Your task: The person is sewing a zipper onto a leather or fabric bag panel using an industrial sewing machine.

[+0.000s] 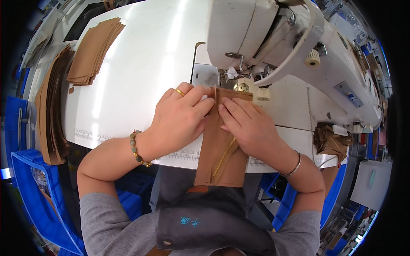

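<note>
A brown panel (223,160), of fabric or thin leather, lies lengthwise with its far end by the needle and presser foot of a white sewing machine (273,38). Down its lower part runs a thin gold-yellow strip (224,158), and its near end hangs over the table's front edge. My left hand (181,113) is closed, pinching a raised edge of the panel just left of the needle. On the panel's right side, my right hand (245,123) has its fingers bent together, gripping the material near that same edge. The fingertips partly hide the fold.
Stacks of brown panels lie at the left: one flat stack (95,53) on the white table (145,47), another (53,106) over its left edge. Crumpled brown pieces (332,140) sit at the right. A blue crate (45,196) stands low left. The machine arm overhangs the right side.
</note>
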The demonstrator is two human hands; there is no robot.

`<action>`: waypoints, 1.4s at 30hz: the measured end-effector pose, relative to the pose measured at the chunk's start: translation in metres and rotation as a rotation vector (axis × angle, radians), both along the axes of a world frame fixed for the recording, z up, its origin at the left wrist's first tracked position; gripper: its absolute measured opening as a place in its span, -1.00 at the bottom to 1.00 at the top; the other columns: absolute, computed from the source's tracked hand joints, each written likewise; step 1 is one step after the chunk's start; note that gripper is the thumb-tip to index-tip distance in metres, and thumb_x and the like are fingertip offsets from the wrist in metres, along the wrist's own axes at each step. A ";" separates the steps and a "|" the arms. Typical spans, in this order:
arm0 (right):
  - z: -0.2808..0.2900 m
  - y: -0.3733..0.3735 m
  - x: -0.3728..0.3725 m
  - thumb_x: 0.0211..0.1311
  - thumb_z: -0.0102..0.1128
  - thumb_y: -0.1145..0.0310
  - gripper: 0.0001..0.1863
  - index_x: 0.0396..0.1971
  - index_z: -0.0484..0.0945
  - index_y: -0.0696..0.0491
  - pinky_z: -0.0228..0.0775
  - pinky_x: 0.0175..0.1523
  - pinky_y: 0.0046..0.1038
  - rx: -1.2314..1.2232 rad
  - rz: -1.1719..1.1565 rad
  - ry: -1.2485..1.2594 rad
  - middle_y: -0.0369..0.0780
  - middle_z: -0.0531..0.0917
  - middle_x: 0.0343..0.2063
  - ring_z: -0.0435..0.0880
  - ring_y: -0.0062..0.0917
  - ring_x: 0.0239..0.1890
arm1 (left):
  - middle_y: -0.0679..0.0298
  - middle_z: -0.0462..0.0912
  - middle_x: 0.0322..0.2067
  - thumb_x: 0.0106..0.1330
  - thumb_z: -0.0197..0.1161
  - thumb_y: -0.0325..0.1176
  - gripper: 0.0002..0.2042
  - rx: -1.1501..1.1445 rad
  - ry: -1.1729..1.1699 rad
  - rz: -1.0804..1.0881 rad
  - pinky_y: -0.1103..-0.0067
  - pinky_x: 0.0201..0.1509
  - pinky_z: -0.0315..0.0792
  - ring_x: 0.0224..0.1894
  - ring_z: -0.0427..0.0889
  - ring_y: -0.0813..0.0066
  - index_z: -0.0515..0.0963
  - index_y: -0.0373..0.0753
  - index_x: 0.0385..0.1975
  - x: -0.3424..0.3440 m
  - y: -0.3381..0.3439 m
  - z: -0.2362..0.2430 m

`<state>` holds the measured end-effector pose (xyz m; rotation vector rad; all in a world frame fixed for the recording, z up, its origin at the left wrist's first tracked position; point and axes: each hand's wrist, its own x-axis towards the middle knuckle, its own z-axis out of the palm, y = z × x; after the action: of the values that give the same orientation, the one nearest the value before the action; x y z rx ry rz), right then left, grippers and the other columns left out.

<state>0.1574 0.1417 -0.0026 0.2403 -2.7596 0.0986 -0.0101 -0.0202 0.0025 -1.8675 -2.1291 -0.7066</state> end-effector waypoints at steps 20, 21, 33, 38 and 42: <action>0.030 0.032 0.004 0.12 0.17 0.49 -0.51 0.13 0.59 0.16 0.53 0.11 -0.27 0.057 -0.113 -0.185 -0.12 0.67 0.04 0.69 -0.26 0.07 | 0.39 0.66 -0.21 0.07 0.43 -0.32 -0.78 -0.074 0.078 -0.082 0.49 -0.14 0.40 -0.13 0.57 0.41 0.64 -0.20 -0.30 0.006 -0.007 0.002; 0.026 0.026 0.003 0.12 0.18 0.48 -0.51 0.12 0.59 0.17 0.53 0.11 -0.27 0.007 -0.019 -0.152 -0.10 0.66 0.08 0.68 -0.25 0.11 | 0.39 0.66 -0.21 0.07 0.43 -0.32 -0.78 -0.058 0.080 -0.080 0.49 -0.14 0.40 -0.13 0.57 0.41 0.64 -0.20 -0.30 0.005 -0.007 0.002; -0.002 0.012 -0.006 0.11 0.22 0.42 -0.54 0.07 0.60 0.18 0.54 0.02 -0.33 0.012 0.020 -0.008 -0.10 0.65 0.09 0.68 -0.32 0.13 | 0.28 0.61 0.21 0.05 0.41 -0.46 -0.42 -0.119 0.057 -0.076 0.43 0.10 0.50 0.19 0.59 0.22 0.59 -0.24 0.20 0.004 -0.002 -0.005; -0.003 0.015 -0.008 0.07 0.26 0.41 -0.59 -0.01 0.66 0.09 0.54 -0.20 -0.44 0.042 0.014 0.122 -0.25 0.69 0.03 0.73 -0.49 -0.17 | 0.29 0.56 0.28 0.30 0.34 -0.35 -0.54 -0.170 0.061 -0.042 0.39 0.26 0.37 0.28 0.53 0.23 0.58 -0.23 0.22 0.006 -0.001 -0.006; -0.008 0.015 -0.016 0.06 0.27 0.40 -0.62 -0.06 0.69 0.08 0.50 -0.32 -0.48 0.043 -0.059 0.170 -0.28 0.71 0.01 0.69 -0.52 -0.38 | 0.29 0.55 0.31 0.29 0.36 -0.33 -0.52 -0.193 0.075 -0.053 0.38 0.27 0.38 0.30 0.52 0.24 0.55 -0.23 0.23 0.005 -0.002 -0.005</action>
<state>0.1418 0.1568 -0.0101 0.1696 -2.5987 0.0034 -0.0054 -0.0225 -0.0026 -2.0188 -2.1755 -0.4469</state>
